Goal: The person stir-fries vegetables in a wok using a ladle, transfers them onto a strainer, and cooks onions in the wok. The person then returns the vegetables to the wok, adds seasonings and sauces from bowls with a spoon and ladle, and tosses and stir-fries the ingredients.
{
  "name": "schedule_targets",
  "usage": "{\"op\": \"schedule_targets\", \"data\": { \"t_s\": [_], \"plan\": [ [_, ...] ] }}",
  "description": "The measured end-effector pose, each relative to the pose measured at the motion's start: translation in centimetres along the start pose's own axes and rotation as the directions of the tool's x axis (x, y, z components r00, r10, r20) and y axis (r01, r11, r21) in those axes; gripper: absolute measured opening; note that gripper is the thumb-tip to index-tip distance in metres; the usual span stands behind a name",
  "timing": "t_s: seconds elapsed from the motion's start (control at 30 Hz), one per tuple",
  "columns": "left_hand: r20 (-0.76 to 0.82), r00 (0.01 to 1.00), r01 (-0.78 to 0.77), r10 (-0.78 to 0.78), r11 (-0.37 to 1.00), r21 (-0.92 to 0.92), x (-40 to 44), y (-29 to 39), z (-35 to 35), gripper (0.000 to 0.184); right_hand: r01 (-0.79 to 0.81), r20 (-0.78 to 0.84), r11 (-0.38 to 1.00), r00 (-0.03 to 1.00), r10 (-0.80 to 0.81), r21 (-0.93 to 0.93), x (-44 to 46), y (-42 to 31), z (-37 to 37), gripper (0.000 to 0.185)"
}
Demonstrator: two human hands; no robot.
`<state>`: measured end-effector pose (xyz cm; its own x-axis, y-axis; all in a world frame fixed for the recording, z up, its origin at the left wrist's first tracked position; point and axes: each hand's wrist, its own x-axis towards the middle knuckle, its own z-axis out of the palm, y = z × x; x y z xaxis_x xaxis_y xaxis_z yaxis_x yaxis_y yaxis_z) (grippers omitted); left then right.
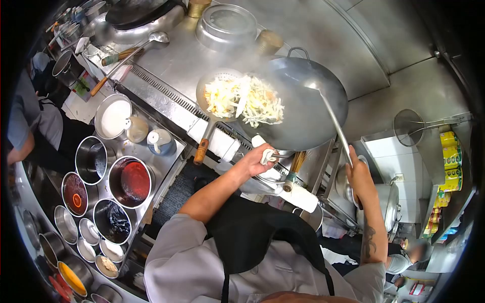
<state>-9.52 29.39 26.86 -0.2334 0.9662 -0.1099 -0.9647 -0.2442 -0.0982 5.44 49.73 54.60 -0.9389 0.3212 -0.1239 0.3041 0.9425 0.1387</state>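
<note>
A large dark wok point(308, 121) steams on the metal stove. My left hand point(257, 160) is closed around a white cloth point(268, 155) at the wok's near handle. My right hand point(357, 174) grips the long metal handle of a ladle point(331, 111), whose head is in the wok, blurred by steam. Pale yellow-white shredded food point(245, 100) lies partly on a round perforated strainer point(203, 83) and partly over the wok's left side. The strainer's wooden handle point(201, 151) points towards me, with no hand on it.
Pots of sauces and seasonings point(130, 182) stand on the left counter. Another ladle point(121, 65) lies at the upper left, near a second wok point(141, 15). A wire skimmer point(408, 128) hangs at the right. Other people point(35, 116) are at the left and lower right.
</note>
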Motion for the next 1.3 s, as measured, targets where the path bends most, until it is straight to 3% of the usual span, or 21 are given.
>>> {"op": "schedule_targets", "data": {
  "t_s": [0.1,0.2,0.27,0.4,0.5,0.53,0.63,0.7,0.77,0.87,0.97,1.3],
  "plan": [
    [0.025,1.000,0.014,-0.014,1.000,0.004,0.6,-0.1,-0.3,0.013,0.086,-0.085,0.979,0.994,-0.071,0.184,2.4,0.4,2.0,0.058],
    [0.060,0.997,0.041,-0.040,0.999,-0.016,0.8,-0.1,-0.9,0.014,-0.224,0.204,0.780,0.971,0.125,0.585,4.7,-4.4,1.1,0.046],
    [0.057,0.998,0.036,-0.035,0.999,-0.007,0.6,0.0,-0.6,0.015,-0.272,0.270,0.685,0.956,0.113,0.676,6.6,-6.4,1.9,0.036],
    [0.019,0.998,0.059,-0.059,0.998,0.015,0.7,0.3,-1.0,0.015,-0.345,0.356,0.431,0.933,0.056,0.834,9.5,-9.9,5.0,0.020],
    [0.001,0.997,0.081,-0.081,0.997,0.018,0.5,0.6,-1.0,0.015,-0.417,0.465,0.391,0.885,-0.030,0.820,10.1,-12.3,4.5,0.023],
    [-0.010,0.996,0.089,-0.089,0.996,0.018,0.4,0.7,-0.9,0.015,-0.428,0.499,0.412,0.863,-0.077,0.805,9.9,-12.8,3.2,0.034],
    [-0.024,0.994,0.105,-0.105,0.994,0.019,0.1,1.0,-1.0,0.013,-0.374,0.450,0.448,0.890,-0.071,0.812,8.6,-11.9,0.9,0.046],
    [-0.017,0.994,0.110,-0.110,0.994,0.020,-0.1,1.3,-1.2,0.013,-0.163,0.263,0.764,0.965,-0.009,0.624,8.3,-9.4,1.2,0.054],
    [0.004,0.993,0.120,-0.120,0.992,0.026,-0.2,1.5,-1.2,0.013,0.094,0.034,0.975,0.994,-0.103,0.199,8.2,-6.8,0.8,0.055],
    [0.053,0.993,0.108,-0.108,0.994,0.007,-0.7,1.9,-0.6,0.015,0.099,-0.038,0.990,0.994,-0.104,-0.098,8.0,-3.4,0.1,0.055],
    [0.017,0.996,0.087,-0.086,0.995,-0.042,-1.1,1.8,0.3,0.017,0.041,0.045,0.978,0.998,-0.032,-0.204,6.7,-4.6,-3.3,0.059],
    [0.174,0.982,0.096,-0.069,0.983,-0.154,-2.5,1.4,4.3,0.019,0.101,0.066,0.943,0.994,-0.085,-0.318,5.9,-7.1,-10.2,0.065]
  ]
}}
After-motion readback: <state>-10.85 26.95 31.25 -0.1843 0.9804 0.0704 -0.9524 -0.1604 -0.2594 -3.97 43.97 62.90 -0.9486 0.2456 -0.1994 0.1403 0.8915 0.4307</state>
